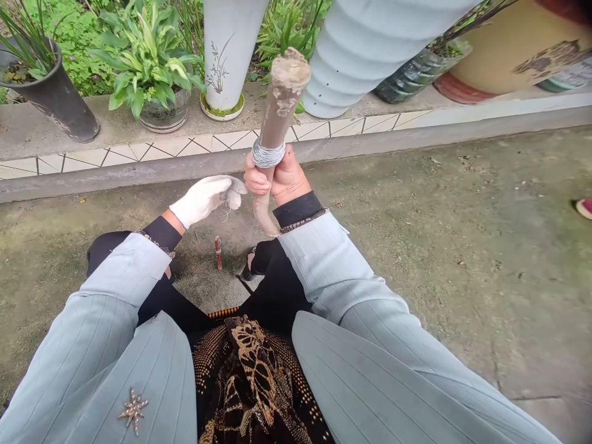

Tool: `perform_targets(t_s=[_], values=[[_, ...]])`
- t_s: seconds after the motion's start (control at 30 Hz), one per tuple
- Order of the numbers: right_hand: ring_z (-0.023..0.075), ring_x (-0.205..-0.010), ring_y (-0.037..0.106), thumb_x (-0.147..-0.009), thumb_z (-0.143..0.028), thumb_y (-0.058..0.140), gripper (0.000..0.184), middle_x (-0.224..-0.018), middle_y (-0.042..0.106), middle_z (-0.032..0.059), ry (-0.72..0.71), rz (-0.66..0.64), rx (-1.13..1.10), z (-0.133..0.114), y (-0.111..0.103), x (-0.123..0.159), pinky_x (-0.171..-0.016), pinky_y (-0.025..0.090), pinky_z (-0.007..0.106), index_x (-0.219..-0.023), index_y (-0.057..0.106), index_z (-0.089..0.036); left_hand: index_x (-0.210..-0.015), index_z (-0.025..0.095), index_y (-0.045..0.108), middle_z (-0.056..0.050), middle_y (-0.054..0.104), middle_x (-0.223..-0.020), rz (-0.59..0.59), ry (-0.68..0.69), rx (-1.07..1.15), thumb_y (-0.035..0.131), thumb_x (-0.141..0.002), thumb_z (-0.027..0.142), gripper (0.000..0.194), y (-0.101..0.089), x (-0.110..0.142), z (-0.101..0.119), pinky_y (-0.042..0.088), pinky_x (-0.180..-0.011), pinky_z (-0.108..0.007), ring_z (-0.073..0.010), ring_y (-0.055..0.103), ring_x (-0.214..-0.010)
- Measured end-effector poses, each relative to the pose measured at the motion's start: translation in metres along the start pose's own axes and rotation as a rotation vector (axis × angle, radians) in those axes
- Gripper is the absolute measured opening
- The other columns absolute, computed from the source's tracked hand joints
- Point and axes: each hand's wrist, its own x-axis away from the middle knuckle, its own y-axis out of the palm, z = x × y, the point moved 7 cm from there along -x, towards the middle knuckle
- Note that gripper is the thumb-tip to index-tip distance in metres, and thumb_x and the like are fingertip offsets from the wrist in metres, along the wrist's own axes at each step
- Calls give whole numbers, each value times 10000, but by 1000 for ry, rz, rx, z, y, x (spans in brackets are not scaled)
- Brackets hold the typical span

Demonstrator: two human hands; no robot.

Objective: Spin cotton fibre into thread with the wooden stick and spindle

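Observation:
My bare right hand (280, 179) is wrapped round a curved wooden handle (276, 117) that stands upright, its top end caked with dried mud. A band of silvery wire (268, 155) is wound round the handle just above my fingers. My left hand (203, 198) wears a white glove. It sits just left of the handle, fingers pinched on a thin strand of wire that I can barely make out. A small reddish tool (217, 251) lies on the concrete between my knees.
A tiled ledge (139, 148) runs across ahead, carrying a black pot (55, 92), a leafy plant in a pot (152, 68), a tall white vase (229, 49), a ribbed grey vessel (365, 55) and a large tan pot (518, 55). Concrete floor (439, 234) stretches to the right.

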Motion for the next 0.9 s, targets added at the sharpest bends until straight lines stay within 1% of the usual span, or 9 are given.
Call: perform_targets(t_s=[0.07,0.13,0.3,0.37,0.43,0.6,0.67,0.77,0.9], values=[[51,-451,339,-775,-865,790,709,-589,417,-124,-20,-37,2,-2,3,1,-467,304,212,-930,500,-237,-889,176,759,-89,754,-744,-26,9,-36,808,-824,615,447,3,3,6,585,-743,-390,-227,726,-694],[45,-470,360,-826,-845,762,675,-609,418,-120,-30,-42,5,-4,5,1,-490,300,212,-950,507,-233,-925,172,768,-63,749,-742,-26,17,-88,871,-767,505,383,5,5,11,564,-727,-360,-195,693,-665],[66,-449,309,-729,-924,767,756,-597,417,-120,12,87,25,1,-2,-6,-439,279,239,-923,489,-248,-863,167,734,-15,692,-667,123,37,-309,790,-783,314,176,0,8,20,498,-664,-300,-141,607,-599],[67,-446,298,-746,-903,776,738,-585,399,-126,16,63,-1,3,0,-11,-439,283,231,-921,483,-249,-860,173,725,-4,677,-634,192,33,-453,748,-819,309,144,-4,10,21,479,-647,-295,-149,597,-590],[63,-445,287,-763,-878,790,722,-569,374,-135,30,-20,-53,4,9,-16,-443,279,215,-918,475,-247,-875,185,730,-9,697,-649,256,53,-601,728,-854,319,135,-8,12,25,483,-662,-300,-174,631,-631],[70,-469,307,-826,-792,812,647,-570,358,-131,75,-111,-112,3,25,-23,-449,282,207,-932,494,-239,-902,221,754,-63,820,-875,362,114,-861,771,-870,329,114,-16,17,33,536,-811,-328,-259,763,-886],[74,-474,324,-830,-798,804,646,-574,373,-126,69,-101,-106,7,20,-25,-453,301,212,-938,502,-237,-937,231,762,-71,832,-915,390,110,-906,766,-889,333,113,-17,19,34,541,-847,-332,-279,782,-950],[70,-452,316,-761,-878,792,721,-575,408,-121,-1,-38,-86,14,6,-29,-442,316,220,-921,503,-237,-975,233,770,-85,841,-966,417,90,-921,744,-916,339,124,-18,21,36,545,-893,-344,-300,790,-1018],[64,-418,293,-725,-906,787,744,-570,446,-116,-88,-16,-55,13,-2,-29,-424,324,222,-911,526,-235,-971,216,775,-85,844,-972,425,87,-841,740,-913,328,130,-19,25,36,555,-912,-346,-282,778,-1001]])
